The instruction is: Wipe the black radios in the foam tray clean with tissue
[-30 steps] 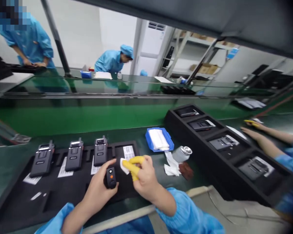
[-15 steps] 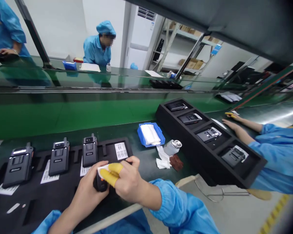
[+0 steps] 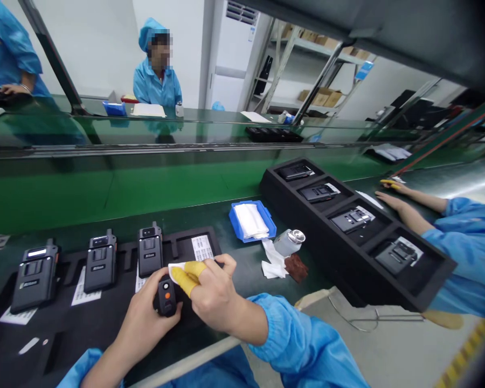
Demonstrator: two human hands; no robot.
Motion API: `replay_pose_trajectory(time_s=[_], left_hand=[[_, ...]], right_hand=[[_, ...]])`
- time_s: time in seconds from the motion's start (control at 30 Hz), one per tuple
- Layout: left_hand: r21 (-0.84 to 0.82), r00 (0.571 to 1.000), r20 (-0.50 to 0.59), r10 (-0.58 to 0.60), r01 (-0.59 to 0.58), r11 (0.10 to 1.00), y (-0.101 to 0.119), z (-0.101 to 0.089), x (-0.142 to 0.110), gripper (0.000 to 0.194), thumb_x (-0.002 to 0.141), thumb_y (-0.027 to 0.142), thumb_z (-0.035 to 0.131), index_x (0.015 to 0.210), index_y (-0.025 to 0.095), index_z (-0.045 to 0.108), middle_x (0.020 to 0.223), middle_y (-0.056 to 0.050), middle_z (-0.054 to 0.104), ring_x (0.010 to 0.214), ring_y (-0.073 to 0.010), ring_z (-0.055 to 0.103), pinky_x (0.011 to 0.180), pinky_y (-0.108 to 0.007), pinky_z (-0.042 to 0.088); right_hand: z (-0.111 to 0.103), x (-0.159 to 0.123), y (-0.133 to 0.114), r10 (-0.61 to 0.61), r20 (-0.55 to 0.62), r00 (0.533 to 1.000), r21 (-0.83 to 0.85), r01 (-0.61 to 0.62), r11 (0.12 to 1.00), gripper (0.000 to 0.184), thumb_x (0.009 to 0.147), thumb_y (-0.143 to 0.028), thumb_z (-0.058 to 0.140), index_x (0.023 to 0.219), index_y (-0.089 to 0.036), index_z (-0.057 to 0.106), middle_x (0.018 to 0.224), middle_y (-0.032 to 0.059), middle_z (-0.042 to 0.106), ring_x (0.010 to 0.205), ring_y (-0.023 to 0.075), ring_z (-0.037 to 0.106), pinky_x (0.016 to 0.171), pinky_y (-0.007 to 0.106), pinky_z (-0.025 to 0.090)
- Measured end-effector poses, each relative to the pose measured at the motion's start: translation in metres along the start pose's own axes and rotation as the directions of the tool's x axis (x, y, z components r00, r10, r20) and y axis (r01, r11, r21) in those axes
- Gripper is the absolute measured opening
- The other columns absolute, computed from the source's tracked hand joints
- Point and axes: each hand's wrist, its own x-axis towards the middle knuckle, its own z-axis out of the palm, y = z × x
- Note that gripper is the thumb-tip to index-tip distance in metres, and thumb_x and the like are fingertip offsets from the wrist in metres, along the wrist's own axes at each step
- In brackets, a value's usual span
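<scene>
My left hand (image 3: 143,318) is wrapped round a black two-way radio (image 3: 167,298), whose narrow side with an orange button faces me. Yellow finger cots cover fingertips of my right hand (image 3: 214,293), which pinches a folded white cloth (image 3: 175,268) at the radio's upper edge. Three similar radios stand out from a black foam tray (image 3: 105,337) on the left: one at the far left (image 3: 34,280), one beside it (image 3: 100,264) and one closest to my hands (image 3: 150,250). Printed white label sheets (image 3: 202,248) lie in that tray.
A blue bin (image 3: 236,229) of white wipes sits ahead, near a metal dispenser bottle (image 3: 286,243), crumpled white wipes (image 3: 272,269) and a brown cloth (image 3: 296,268). Right of them, a second foam tray (image 3: 321,240) holds several radios. A co-worker's hands (image 3: 396,200) rest beyond it.
My right hand with the white cloth has shifted slightly up and away from the radio's side, exposing the orange button. The co-worker across the bench has straightened up.
</scene>
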Motion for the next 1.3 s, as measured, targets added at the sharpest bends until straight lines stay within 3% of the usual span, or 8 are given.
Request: replay_pose_trajectory(time_s=[0.2,0.47,0.53,0.67,0.87,1.03,1.17,1.3], left_hand=[[-0.045,1.0,0.03,-0.003,0.004,0.999,0.002,-0.003,0.0,0.047,0.062,0.025,0.063,0.109,0.022,0.054,0.107,-0.004,0.067,0.094,-0.0208,0.066,0.079,-0.028,0.055],[0.042,0.997,-0.001,0.076,-0.075,0.996,0.001,-0.002,-0.001,0.044,0.066,0.023,0.06,0.109,0.022,0.053,0.101,-0.002,0.067,0.087,-0.0182,0.067,0.078,-0.028,0.055],[0.012,0.998,0.016,0.059,-0.06,0.998,0.001,-0.002,-0.001,0.044,0.066,0.024,0.061,0.109,0.022,0.053,0.103,-0.003,0.067,0.09,-0.0192,0.066,0.08,-0.029,0.054],[-0.034,0.999,0.039,-0.006,0.008,0.999,0.002,-0.002,-0.001,0.045,0.063,0.028,0.064,0.107,0.021,0.055,0.107,-0.006,0.067,0.095,-0.0219,0.065,0.082,-0.032,0.054],[-0.022,0.999,0.019,-0.032,0.032,0.999,0.009,-0.001,0.003,0.04,0.062,0.026,0.061,0.101,0.021,0.055,0.104,-0.005,0.067,0.094,-0.0232,0.065,0.081,-0.034,0.054],[0.033,0.999,-0.018,-0.043,0.044,0.999,0.012,-0.002,0.004,0.044,0.06,0.025,0.06,0.104,0.021,0.054,0.098,-0.004,0.068,0.085,-0.0217,0.067,0.076,-0.032,0.055],[0.064,0.999,-0.021,-0.043,0.044,0.997,0.012,-0.003,0.003,0.041,0.063,0.028,0.062,0.103,0.022,0.054,0.096,-0.002,0.068,0.083,-0.0195,0.067,0.074,-0.029,0.055],[0.079,0.999,-0.024,-0.026,0.028,0.996,0.01,-0.003,0.001,0.041,0.064,0.029,0.062,0.104,0.022,0.054,0.099,-0.003,0.068,0.086,-0.0196,0.067,0.077,-0.03,0.055]], right_hand=[[-0.004,0.003,-0.008,-0.143,0.008,0.99,0.046,0.142,0.989,0.024,0.083,-0.016,0.047,0.091,-0.023,0.069,0.091,0.0002,0.059,0.075,0.0108,0.042,0.079,0.036,0.021],[0.001,-0.004,0.006,0.002,0.008,1.0,0.006,-0.002,1.0,0.025,0.084,-0.011,0.048,0.091,-0.023,0.069,0.082,0.0006,0.057,0.076,0.0111,0.044,0.081,0.037,0.02],[-0.002,-0.003,0.002,-0.058,0.003,0.998,0.051,0.058,0.997,0.025,0.084,-0.014,0.048,0.096,-0.023,0.068,0.088,0.0003,0.059,0.077,0.0108,0.044,0.08,0.036,0.02],[-0.004,0.001,-0.01,-0.148,0.02,0.989,0.041,0.147,0.988,0.015,0.079,-0.017,0.053,0.082,-0.02,0.067,0.083,0.0002,0.057,0.075,0.0113,0.04,0.079,0.037,0.019],[0.003,-0.001,-0.023,0.041,-0.001,0.999,-0.051,-0.041,0.998,0.009,0.076,-0.012,0.055,0.071,-0.017,0.062,0.073,0.0007,0.048,0.072,0.0122,0.037,0.079,0.037,0.02],[0.004,-0.009,-0.023,0.118,-0.017,0.993,-0.046,-0.118,0.992,0.02,0.077,-0.009,0.051,0.059,-0.014,0.054,0.069,0.0016,0.045,0.07,0.0124,0.036,0.077,0.036,0.02],[0.004,-0.015,-0.015,0.155,0.036,0.987,-0.021,-0.154,0.988,0.019,0.077,-0.006,0.048,0.066,-0.014,0.06,0.073,0.0023,0.048,0.071,0.0127,0.037,0.076,0.034,0.021],[0.0,-0.016,-0.012,0.18,-0.001,0.984,-0.041,-0.18,0.983,0.019,0.078,-0.009,0.049,0.071,-0.016,0.065,0.08,0.0034,0.052,0.076,0.0128,0.04,0.079,0.035,0.021]])
